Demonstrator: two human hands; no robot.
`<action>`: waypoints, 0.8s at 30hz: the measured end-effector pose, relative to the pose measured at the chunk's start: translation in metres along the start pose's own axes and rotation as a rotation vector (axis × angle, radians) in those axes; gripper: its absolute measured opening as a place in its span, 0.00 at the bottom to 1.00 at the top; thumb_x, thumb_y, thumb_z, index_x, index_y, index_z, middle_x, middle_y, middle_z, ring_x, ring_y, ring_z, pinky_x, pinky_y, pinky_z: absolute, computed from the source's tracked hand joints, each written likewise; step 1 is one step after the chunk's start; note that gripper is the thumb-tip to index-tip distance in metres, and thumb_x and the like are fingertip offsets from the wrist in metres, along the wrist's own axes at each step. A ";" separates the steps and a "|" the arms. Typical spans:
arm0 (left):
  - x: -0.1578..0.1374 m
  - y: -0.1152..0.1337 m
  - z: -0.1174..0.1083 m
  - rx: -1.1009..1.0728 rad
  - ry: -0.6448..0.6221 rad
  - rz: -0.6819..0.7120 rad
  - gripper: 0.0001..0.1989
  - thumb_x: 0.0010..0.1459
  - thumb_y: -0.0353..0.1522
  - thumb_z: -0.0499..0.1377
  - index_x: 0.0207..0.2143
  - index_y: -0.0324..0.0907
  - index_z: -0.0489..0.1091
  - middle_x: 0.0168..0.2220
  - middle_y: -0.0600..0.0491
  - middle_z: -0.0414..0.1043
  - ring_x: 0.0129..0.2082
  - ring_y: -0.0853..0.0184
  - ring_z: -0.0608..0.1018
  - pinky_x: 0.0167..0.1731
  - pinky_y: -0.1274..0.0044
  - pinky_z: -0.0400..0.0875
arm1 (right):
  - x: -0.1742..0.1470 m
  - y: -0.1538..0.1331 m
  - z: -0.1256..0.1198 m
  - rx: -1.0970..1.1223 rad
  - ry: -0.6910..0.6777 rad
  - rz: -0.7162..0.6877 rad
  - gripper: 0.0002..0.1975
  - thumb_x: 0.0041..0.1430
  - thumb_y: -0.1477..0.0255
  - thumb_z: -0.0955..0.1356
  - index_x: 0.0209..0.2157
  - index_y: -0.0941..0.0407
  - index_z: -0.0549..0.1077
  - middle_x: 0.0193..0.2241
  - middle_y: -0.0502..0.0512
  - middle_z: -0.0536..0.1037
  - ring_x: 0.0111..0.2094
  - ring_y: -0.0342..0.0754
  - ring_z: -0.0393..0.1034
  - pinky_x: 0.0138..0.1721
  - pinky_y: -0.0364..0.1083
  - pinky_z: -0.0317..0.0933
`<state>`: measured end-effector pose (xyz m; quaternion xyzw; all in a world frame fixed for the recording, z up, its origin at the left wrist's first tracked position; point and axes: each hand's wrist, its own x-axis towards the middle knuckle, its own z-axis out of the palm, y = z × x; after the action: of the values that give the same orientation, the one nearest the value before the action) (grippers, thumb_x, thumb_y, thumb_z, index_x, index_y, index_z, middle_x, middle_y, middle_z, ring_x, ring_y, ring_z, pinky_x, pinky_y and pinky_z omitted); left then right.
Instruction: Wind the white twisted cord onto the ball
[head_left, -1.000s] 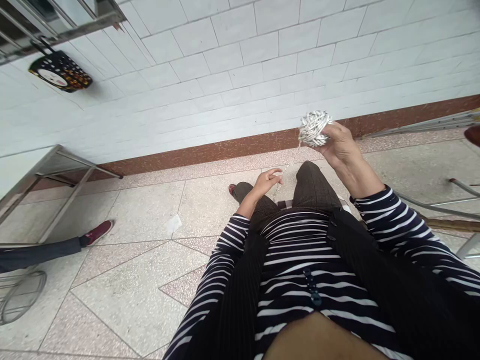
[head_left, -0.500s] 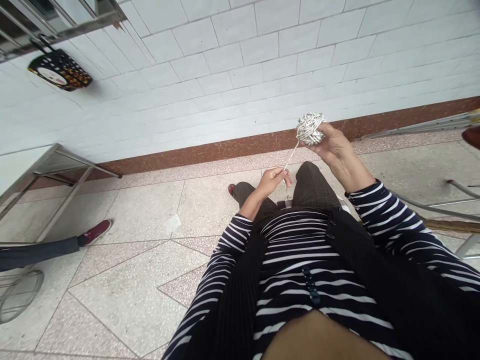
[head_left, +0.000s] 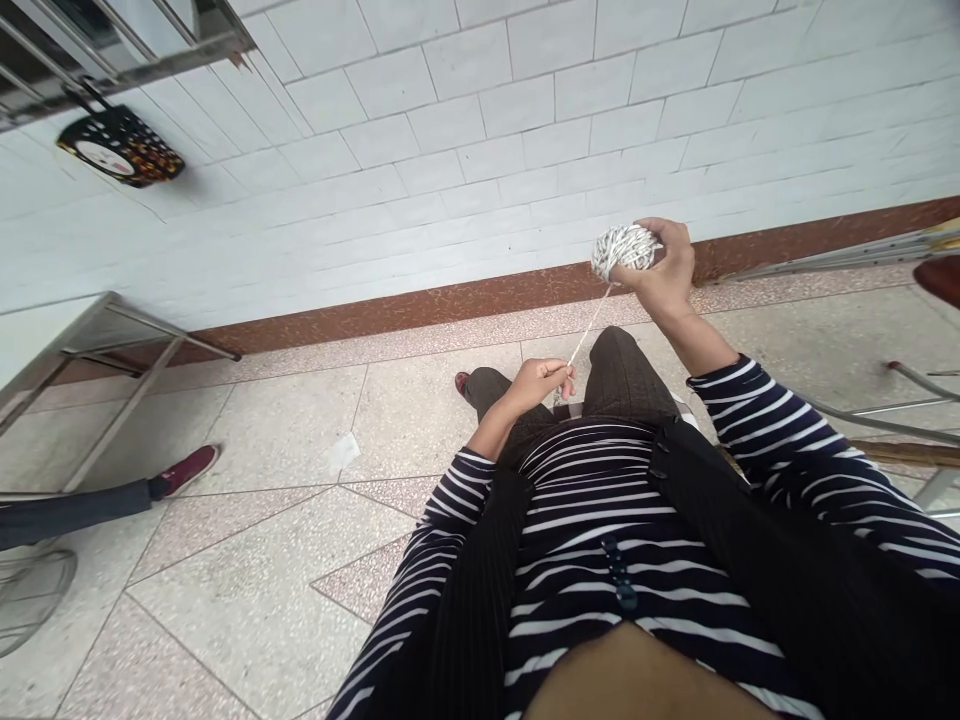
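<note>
My right hand (head_left: pixel 666 268) grips a ball of whitish cord (head_left: pixel 621 250) out in front of my knees, thumb on the near side and fingers over the far side. From the ball a taut strand of cord (head_left: pixel 589 326) slants down to my left hand (head_left: pixel 544 384). The left fingers are closed on that strand, between and slightly above my thighs. Below the left hand a bit of the cord shows near my lap, mostly hidden by the fingers.
A metal-framed table (head_left: pixel 112 330) stands at the left, with another person's shoe (head_left: pixel 191 468) close by. A patterned bag (head_left: pixel 124 145) hangs from the window bars. On the floor lies a white scrap (head_left: pixel 345 452). Metal stool legs (head_left: pixel 900 405) are at the right.
My right hand has turned the ball, so its thumb now sits underneath and the strand leaves from lower down. The left hand has dropped slightly toward my lap.
</note>
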<state>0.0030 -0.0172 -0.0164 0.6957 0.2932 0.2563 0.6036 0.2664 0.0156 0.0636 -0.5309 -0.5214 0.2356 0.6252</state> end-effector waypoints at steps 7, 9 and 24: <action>-0.004 0.052 -0.025 0.421 0.123 0.124 0.20 0.68 0.35 0.57 0.21 0.42 0.73 0.28 0.52 0.80 0.35 0.64 0.82 0.44 0.75 0.71 | -0.040 0.053 0.015 -0.329 -0.131 -0.087 0.29 0.39 0.71 0.77 0.48 0.51 0.77 0.57 0.65 0.73 0.64 0.73 0.64 0.67 0.74 0.58; 0.007 0.057 -0.037 0.513 0.204 0.182 0.21 0.69 0.35 0.57 0.21 0.43 0.72 0.28 0.52 0.79 0.34 0.63 0.80 0.44 0.74 0.70 | -0.059 0.059 0.024 -0.311 -0.206 0.011 0.28 0.37 0.71 0.78 0.46 0.51 0.78 0.54 0.64 0.76 0.62 0.72 0.67 0.67 0.72 0.59; 0.049 0.000 -0.023 0.272 0.228 0.120 0.13 0.65 0.35 0.61 0.29 0.41 0.80 0.31 0.51 0.82 0.37 0.61 0.81 0.42 0.74 0.71 | -0.113 -0.011 0.024 0.607 -0.456 0.672 0.22 0.39 0.67 0.83 0.38 0.51 0.79 0.44 0.59 0.86 0.50 0.65 0.81 0.50 0.66 0.79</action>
<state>0.0205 0.0339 -0.0133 0.7537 0.3496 0.3271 0.4503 0.2028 -0.0741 0.0255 -0.3988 -0.3530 0.6746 0.5112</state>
